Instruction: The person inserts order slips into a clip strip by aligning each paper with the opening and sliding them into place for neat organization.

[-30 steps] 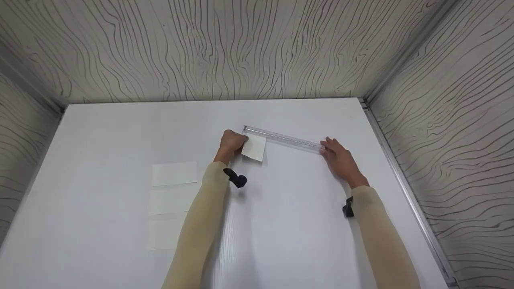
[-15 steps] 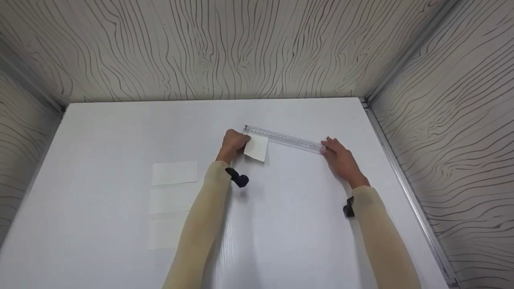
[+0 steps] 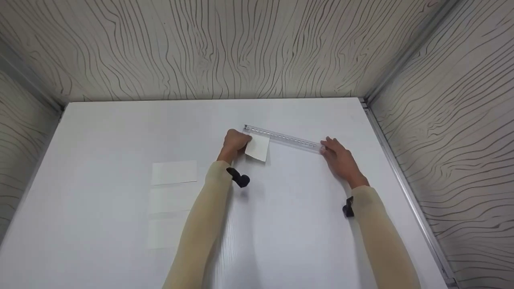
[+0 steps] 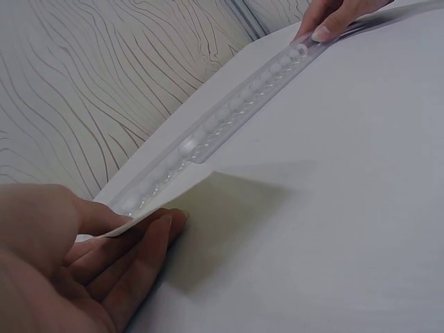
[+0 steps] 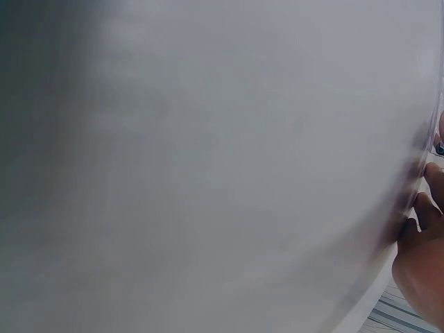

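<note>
A clear plastic ruler (image 3: pixel 289 139) with a row of round marks lies slanted across the white table, its left end farther back. My right hand (image 3: pixel 339 158) holds its right end between thumb and fingers; the right wrist view catches only part of that hand (image 5: pixel 427 257) at its edge. My left hand (image 3: pixel 235 141) pinches a small off-white piece of paper (image 3: pixel 258 147) by its left side. The paper stands just in front of the ruler's left part, its lower edge lifted and casting a shadow. In the left wrist view the paper (image 4: pixel 222 222) hides part of the table.
Three pale paper pieces lie in a column left of my left forearm, the top one (image 3: pixel 174 172) farthest back. Wood-patterned walls (image 3: pixel 200 52) border the white table (image 3: pixel 100 136) at the back and sides.
My left hand has shifted slightly to the right with the paper along the ruler. My right hand and the ruler have stayed almost still.
</note>
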Tool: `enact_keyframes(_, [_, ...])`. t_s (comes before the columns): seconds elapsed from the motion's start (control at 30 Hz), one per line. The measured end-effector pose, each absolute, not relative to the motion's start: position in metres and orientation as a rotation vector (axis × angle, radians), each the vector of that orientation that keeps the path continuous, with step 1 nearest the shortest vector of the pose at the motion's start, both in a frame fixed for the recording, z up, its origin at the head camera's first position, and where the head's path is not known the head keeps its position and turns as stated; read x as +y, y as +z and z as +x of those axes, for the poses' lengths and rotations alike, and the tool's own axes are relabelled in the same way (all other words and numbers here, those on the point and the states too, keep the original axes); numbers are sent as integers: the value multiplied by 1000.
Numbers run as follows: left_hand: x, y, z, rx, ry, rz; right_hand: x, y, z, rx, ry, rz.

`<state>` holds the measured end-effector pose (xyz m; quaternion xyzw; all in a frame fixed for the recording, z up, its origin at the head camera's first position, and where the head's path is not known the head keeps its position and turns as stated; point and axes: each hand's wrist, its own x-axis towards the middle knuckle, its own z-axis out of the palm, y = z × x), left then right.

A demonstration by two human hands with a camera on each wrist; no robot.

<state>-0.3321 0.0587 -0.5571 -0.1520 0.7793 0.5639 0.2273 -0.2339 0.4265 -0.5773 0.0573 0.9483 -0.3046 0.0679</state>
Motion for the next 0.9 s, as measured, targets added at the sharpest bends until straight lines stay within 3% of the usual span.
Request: enact_keyframes(0.9, [71, -560, -331, 2197, 1502, -395, 424, -576, -234, 2864, -917, 192])
